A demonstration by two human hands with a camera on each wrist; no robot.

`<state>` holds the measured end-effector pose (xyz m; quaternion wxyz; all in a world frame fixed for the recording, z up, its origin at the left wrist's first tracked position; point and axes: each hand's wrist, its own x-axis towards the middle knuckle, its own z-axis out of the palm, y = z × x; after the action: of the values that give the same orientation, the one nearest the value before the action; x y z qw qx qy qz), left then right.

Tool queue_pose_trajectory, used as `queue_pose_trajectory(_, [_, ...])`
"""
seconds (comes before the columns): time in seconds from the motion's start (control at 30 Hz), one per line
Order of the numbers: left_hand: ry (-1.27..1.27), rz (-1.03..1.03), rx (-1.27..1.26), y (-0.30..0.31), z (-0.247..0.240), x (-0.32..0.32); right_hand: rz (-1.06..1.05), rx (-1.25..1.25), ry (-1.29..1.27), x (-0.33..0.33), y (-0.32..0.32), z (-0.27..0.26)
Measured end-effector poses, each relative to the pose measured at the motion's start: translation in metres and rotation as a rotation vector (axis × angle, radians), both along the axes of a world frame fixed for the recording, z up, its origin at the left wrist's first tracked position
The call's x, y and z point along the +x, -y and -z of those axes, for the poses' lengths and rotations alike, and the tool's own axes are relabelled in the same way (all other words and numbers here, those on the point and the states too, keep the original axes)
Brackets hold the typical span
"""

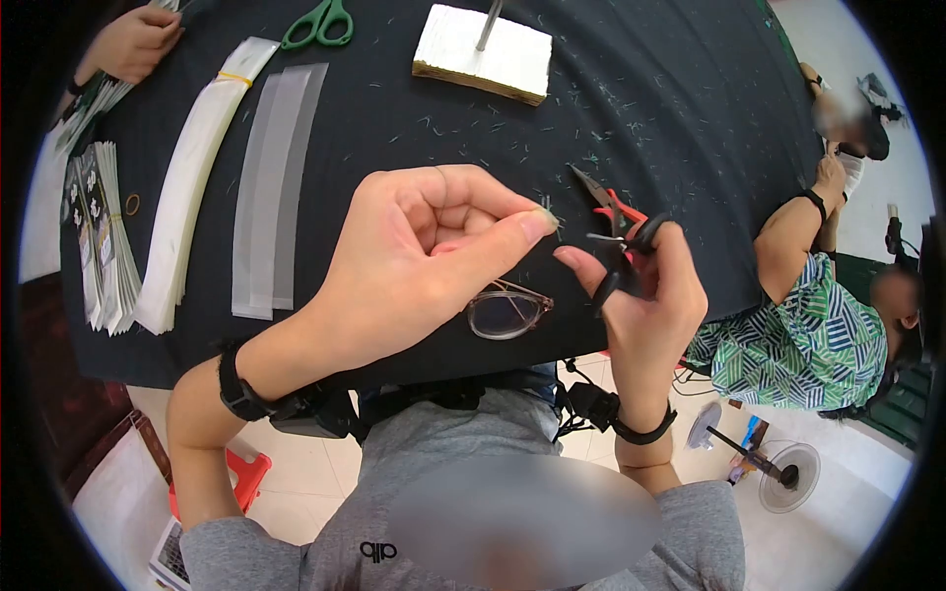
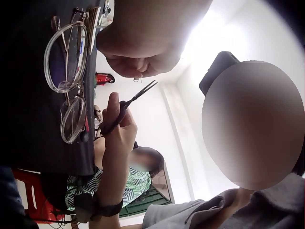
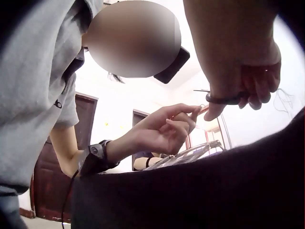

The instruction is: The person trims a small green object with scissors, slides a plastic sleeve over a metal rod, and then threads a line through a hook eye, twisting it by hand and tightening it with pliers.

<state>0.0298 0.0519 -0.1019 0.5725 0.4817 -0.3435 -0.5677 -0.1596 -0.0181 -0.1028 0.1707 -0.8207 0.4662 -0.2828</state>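
In the head view the left hand (image 1: 424, 256) pinches a tiny pale piece with thin strands (image 1: 549, 219) between thumb and index finger; its other fingers are curled. Right of it, the right hand (image 1: 655, 295) has its thumb and fingers through the black handles of small scissors (image 1: 621, 266), whose short blades point toward the pinched piece without touching it. The left wrist view shows the scissors (image 2: 125, 106) with blades slightly apart, below the left hand (image 2: 143, 47). Red-handled pliers (image 1: 613, 205) lie on the cloth just beyond the right hand. What the tiny piece is cannot be told.
Eyeglasses (image 1: 507, 311) lie beneath the left hand. On the black cloth (image 1: 365, 128) are a white block (image 1: 483, 49) with a metal rod, green scissors (image 1: 320, 22), clear strips (image 1: 276, 187), banded white strips (image 1: 202, 177) and scattered clippings. Other people sit at the left and right.
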Motion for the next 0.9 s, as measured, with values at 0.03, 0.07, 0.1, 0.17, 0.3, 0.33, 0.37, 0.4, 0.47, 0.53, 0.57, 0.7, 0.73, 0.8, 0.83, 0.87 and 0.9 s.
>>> queue_pose_trajectory(0.03, [0.023,0.001,0.012,0.001,0.000,0.000,-0.012,-0.062,-0.044,-0.001,0.005,-0.003])
queue_pose_trajectory(0.07, [0.023,0.009,0.007,0.001,0.000,0.000,-0.024,-0.125,-0.089,-0.002,0.009,-0.007])
queue_pose_trajectory(0.1, [0.041,0.000,0.014,0.001,0.001,0.000,0.018,-0.098,-0.146,-0.002,0.011,-0.012])
queue_pose_trajectory(0.17, [0.063,0.001,0.007,0.001,-0.001,0.000,0.018,-0.187,-0.212,-0.004,0.015,-0.024])
queue_pose_trajectory(0.3, [0.019,-0.035,0.058,0.001,-0.006,0.004,0.020,-0.280,-0.250,-0.008,0.015,-0.045])
queue_pose_trajectory(0.33, [0.008,-0.044,0.046,0.001,-0.006,0.004,0.024,-0.265,-0.221,-0.008,0.014,-0.050])
queue_pose_trajectory(0.37, [0.031,-0.070,0.048,0.001,-0.008,0.002,-0.003,-0.301,-0.219,-0.011,0.013,-0.055])
queue_pose_trajectory(0.4, [0.044,-0.059,0.037,0.000,-0.009,0.002,0.012,-0.309,-0.207,-0.013,0.012,-0.061])
queue_pose_trajectory(0.47, [0.071,-0.049,0.054,-0.002,-0.011,0.005,-0.008,-0.322,-0.224,-0.015,0.009,-0.072])
queue_pose_trajectory(0.53, [0.093,-0.049,0.065,-0.004,-0.011,0.006,0.008,-0.320,-0.222,-0.014,0.003,-0.079])
queue_pose_trajectory(0.57, [0.087,-0.046,0.052,-0.003,-0.010,0.007,-0.002,-0.304,-0.217,-0.013,0.001,-0.083])
queue_pose_trajectory(0.7, [0.084,-0.046,0.050,-0.004,-0.010,0.006,-0.017,-0.310,-0.226,-0.014,-0.004,-0.090])
queue_pose_trajectory(0.73, [0.083,-0.045,0.054,-0.004,-0.010,0.005,-0.030,-0.326,-0.247,-0.015,-0.004,-0.091])
queue_pose_trajectory(0.8, [0.082,-0.039,0.062,-0.004,-0.009,0.005,-0.042,-0.342,-0.245,-0.016,-0.003,-0.089])
queue_pose_trajectory(0.83, [0.080,-0.041,0.065,-0.004,-0.010,0.005,-0.047,-0.322,-0.223,-0.016,-0.002,-0.088])
queue_pose_trajectory(0.87, [0.068,-0.033,0.069,-0.004,-0.011,0.004,-0.055,-0.301,-0.200,-0.016,-0.002,-0.086])
queue_pose_trajectory(0.9, [0.054,-0.027,0.078,-0.005,-0.012,0.003,-0.074,-0.250,-0.190,-0.014,-0.001,-0.084])
